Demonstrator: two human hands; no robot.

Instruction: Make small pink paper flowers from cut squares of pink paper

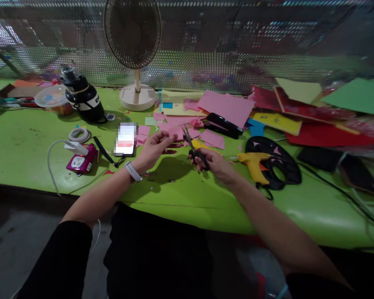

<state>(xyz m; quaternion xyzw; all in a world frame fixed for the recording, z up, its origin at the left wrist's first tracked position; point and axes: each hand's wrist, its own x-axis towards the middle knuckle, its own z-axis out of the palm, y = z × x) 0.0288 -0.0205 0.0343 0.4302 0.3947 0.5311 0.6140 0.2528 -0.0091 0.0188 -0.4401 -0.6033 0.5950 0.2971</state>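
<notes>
Right hand [217, 164] is clamped round the black-handled scissors [200, 158], just right of the left hand [156, 146] — I'd keep the blades [188, 138] clear of it; can't tell if it's pinching anything.

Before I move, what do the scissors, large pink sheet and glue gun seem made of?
Scissors: metal blades, by their greyish sheen; handles probably black plastic, dark and smooth-looking.
Large pink sheet: paper or thin card, matte, flat, with straight edges.
Glue gun: probably moulded plastic, by its even yellow colour; blur leaves its finish open.
</notes>
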